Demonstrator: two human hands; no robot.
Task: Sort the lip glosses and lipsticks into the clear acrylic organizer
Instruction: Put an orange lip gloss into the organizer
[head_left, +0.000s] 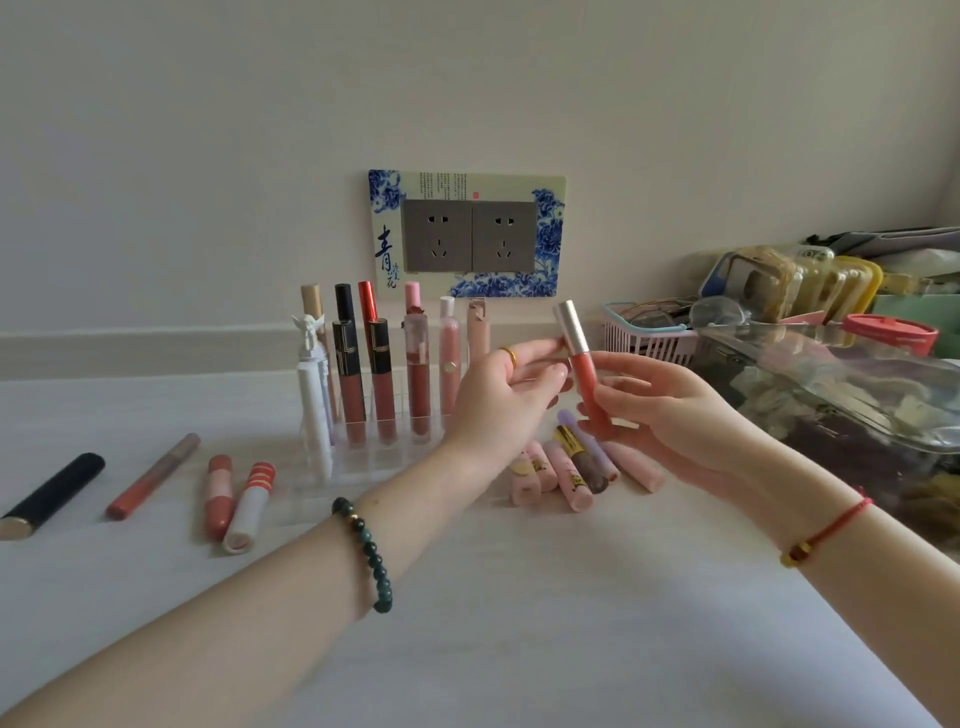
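A coral lip gloss with a silver cap (581, 358) is held upright above the table, to the right of the clear acrylic organizer (363, 457). My right hand (670, 415) grips its lower tube. My left hand (501, 395) touches the cap with its fingertips. The organizer holds several upright glosses, among them a white angel-topped tube (311, 405) and two dark-capped ones (348, 374). Several pink lipsticks and a purple-capped gloss (576, 462) lie in a heap under my hands. A black tube (54, 493), a thin red gloss (153, 475) and two striped lipsticks (236, 501) lie at the left.
A wall socket plate (467, 234) is behind the organizer. A pink basket (649, 338), a clear plastic bag (841, 389), a red lid (891, 332) and stacked containers crowd the right side. The white table (493, 623) stretches toward me.
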